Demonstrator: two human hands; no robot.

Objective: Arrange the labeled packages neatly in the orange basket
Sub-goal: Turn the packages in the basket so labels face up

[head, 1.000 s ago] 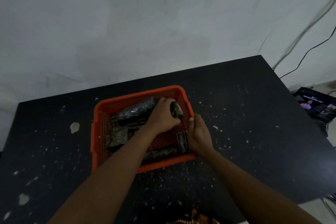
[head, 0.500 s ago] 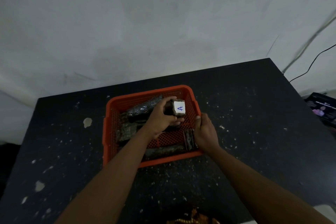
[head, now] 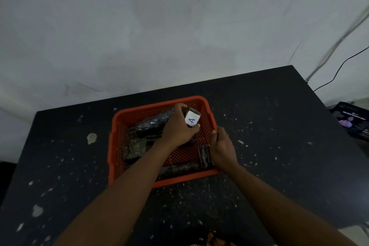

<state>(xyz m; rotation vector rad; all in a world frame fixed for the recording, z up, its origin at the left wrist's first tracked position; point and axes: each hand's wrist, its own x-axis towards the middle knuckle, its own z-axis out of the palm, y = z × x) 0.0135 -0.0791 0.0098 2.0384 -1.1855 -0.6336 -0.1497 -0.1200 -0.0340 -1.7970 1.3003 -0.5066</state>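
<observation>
An orange mesh basket (head: 117, 146) sits in the middle of a black table. Inside it, my left hand (head: 177, 128) grips a dark wrapped package with a white label marked "A" (head: 192, 119), held up near the basket's far right corner. My right hand (head: 221, 149) rests on the basket's right wall, its fingers against a small dark package (head: 204, 156) standing upright inside that wall. Other dark wrapped packages lie in the basket: a long one (head: 151, 124) at the back, one (head: 135, 148) at the left, one (head: 177, 169) along the near wall.
The black table (head: 279, 146) is speckled with pale chips and patches. A white wall rises behind it. At the right, off the table, lie a dark printed box (head: 351, 121) and black cables. Something orange-brown shows at the bottom edge (head: 211, 240).
My left hand has turned the package so its white "A" label faces up, and lifted it slightly toward the far right corner. My right hand has stayed at the basket's right wall.
</observation>
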